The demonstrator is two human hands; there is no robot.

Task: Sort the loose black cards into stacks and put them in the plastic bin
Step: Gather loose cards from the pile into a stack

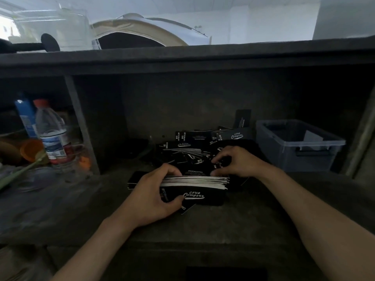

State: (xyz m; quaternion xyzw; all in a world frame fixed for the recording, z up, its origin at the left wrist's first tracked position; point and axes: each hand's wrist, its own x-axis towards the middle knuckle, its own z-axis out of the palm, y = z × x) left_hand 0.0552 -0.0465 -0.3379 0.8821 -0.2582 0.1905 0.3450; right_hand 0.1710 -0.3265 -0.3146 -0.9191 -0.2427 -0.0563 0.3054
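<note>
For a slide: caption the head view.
Left hand grips a stack of black cards; right hand pinches loose cards left of the plastic bin.

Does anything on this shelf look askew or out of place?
Yes. The loose cards sprawl in an uneven, overlapping heap behind the stack gripped by the left hand; one card stands upright against the back wall, and a second card pokes out crookedly beneath the stack. Nothing looks spilled.

Seemingly the staff side of a café or shop counter. Black cards (193, 171) printed "drink & coffee" lie on the worktop (81, 203). A tent (142, 27) stands beyond the worktop's raised ledge (182, 55), and bottles (50, 134) fill a cubby at its left.
</note>
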